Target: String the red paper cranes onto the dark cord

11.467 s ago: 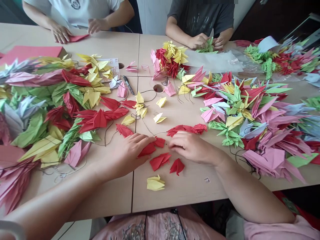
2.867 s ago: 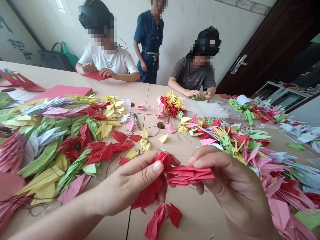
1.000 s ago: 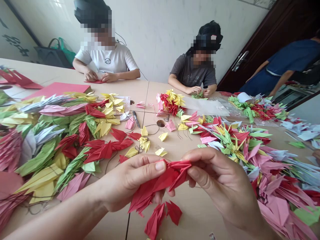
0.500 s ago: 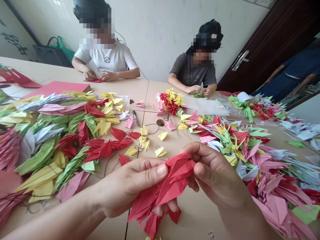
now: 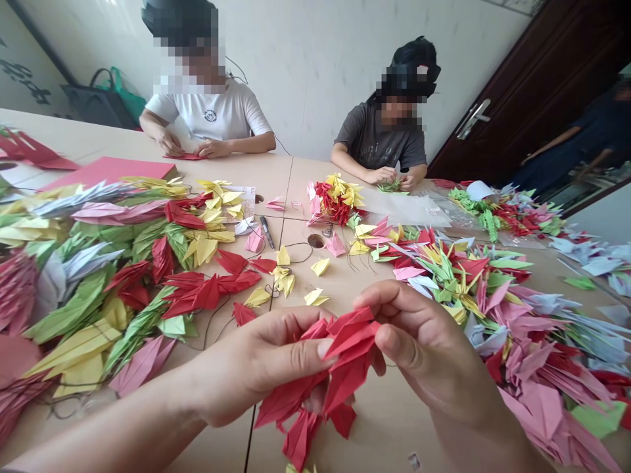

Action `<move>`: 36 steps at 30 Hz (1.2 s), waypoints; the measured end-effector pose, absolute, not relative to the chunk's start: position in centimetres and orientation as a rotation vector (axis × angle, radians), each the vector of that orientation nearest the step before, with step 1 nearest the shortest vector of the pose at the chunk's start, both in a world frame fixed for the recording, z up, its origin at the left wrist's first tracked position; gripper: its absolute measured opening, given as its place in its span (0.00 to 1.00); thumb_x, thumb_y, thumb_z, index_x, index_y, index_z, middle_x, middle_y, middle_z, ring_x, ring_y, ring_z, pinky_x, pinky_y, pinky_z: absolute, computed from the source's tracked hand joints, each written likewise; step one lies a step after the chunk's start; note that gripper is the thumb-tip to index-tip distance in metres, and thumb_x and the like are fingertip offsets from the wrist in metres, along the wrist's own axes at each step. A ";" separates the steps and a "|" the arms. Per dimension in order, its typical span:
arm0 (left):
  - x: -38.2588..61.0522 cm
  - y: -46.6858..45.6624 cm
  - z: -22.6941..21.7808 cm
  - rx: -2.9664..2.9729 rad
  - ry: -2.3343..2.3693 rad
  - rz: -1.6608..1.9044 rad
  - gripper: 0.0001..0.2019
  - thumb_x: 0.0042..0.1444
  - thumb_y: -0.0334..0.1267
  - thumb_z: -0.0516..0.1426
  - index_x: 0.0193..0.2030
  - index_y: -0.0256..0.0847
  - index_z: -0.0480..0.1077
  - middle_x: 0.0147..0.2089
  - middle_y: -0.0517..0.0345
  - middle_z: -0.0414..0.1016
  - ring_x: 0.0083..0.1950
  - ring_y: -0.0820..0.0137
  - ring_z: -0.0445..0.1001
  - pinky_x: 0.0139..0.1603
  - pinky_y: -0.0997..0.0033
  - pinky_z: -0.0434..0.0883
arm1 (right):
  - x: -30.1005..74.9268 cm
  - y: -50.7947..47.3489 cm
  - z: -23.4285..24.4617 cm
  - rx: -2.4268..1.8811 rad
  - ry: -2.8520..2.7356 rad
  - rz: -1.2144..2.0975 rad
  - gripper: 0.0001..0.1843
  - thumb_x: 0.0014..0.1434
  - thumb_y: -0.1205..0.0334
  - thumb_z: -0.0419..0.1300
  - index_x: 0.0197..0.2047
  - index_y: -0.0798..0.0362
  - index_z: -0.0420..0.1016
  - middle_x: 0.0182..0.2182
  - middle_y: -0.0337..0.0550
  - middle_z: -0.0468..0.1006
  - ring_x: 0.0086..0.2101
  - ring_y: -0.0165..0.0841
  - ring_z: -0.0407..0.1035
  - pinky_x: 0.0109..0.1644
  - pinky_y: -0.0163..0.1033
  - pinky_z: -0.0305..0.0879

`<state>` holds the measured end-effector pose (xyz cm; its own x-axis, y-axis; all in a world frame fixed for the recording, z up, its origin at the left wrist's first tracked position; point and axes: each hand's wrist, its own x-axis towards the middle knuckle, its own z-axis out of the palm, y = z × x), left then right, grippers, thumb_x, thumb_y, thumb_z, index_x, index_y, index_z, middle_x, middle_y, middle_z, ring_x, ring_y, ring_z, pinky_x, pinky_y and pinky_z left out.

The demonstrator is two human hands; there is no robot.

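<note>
Seemingly lining up red folded papers (image 5: 349, 360) above bench (image 5: 394, 424): gripped in nearly closed left hand (image 5: 273, 358), pinched at right edge by curled right hand (image 5: 426, 341). Next likely calls for light, steady touch.

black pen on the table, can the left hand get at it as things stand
Probably not as is: the left hand is taken up with red folded papers, and yellow folded papers lie between it and the black pen.
</note>
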<state>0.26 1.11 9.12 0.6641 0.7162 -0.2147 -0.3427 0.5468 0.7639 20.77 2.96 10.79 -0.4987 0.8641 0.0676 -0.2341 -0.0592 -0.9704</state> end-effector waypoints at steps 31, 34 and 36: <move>0.4 -0.2 10.0 0.949 0.727 0.848 0.11 0.67 0.48 0.54 0.47 0.45 0.70 0.33 0.61 0.68 0.30 0.75 0.64 0.30 0.80 0.66 | 21.3 1.9 11.7 -0.842 -2.005 0.994 0.19 0.63 0.72 0.60 0.52 0.38 0.75 0.40 0.35 0.78 0.40 0.27 0.73 0.45 0.32 0.71; 0.7 -0.4 10.4 0.990 0.748 0.882 0.11 0.68 0.49 0.54 0.49 0.47 0.68 0.33 0.63 0.64 0.31 0.75 0.61 0.30 0.80 0.65 | 20.9 2.0 11.3 -0.868 -1.944 1.025 0.19 0.63 0.72 0.61 0.51 0.39 0.75 0.39 0.34 0.77 0.38 0.26 0.72 0.43 0.30 0.71; 0.8 -0.5 10.6 1.060 0.761 0.917 0.08 0.68 0.46 0.54 0.48 0.47 0.67 0.35 0.63 0.65 0.34 0.75 0.61 0.34 0.81 0.66 | 20.7 2.0 11.0 -0.854 -1.897 1.050 0.18 0.63 0.71 0.62 0.51 0.38 0.75 0.39 0.33 0.77 0.37 0.25 0.72 0.41 0.29 0.71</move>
